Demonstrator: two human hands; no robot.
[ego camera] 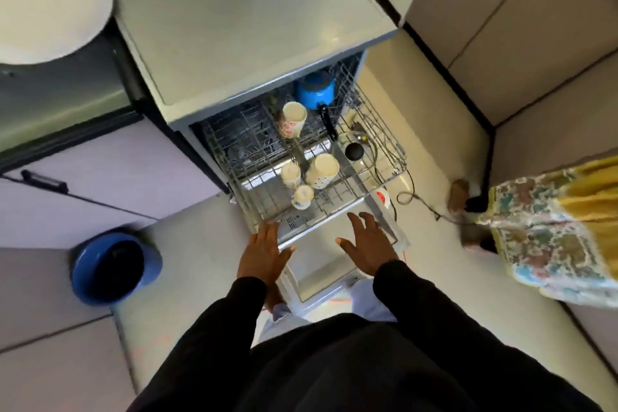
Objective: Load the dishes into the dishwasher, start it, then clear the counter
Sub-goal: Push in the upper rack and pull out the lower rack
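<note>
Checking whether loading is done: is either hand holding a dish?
No, the left hand and right hand are both empty, fingers straight, at the front of the rack.

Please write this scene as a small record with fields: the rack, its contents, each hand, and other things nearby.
rack: dishwasher rack pulled out over the open door
contents: four cream cups, a blue pot, a lid with a black knob
left hand: left hand open, fingers straight, at the rack's front edge
right hand: right hand open, fingers spread, near the front edge; contact unclear
nearby: white plate upper left; blue bowl lower left
</note>
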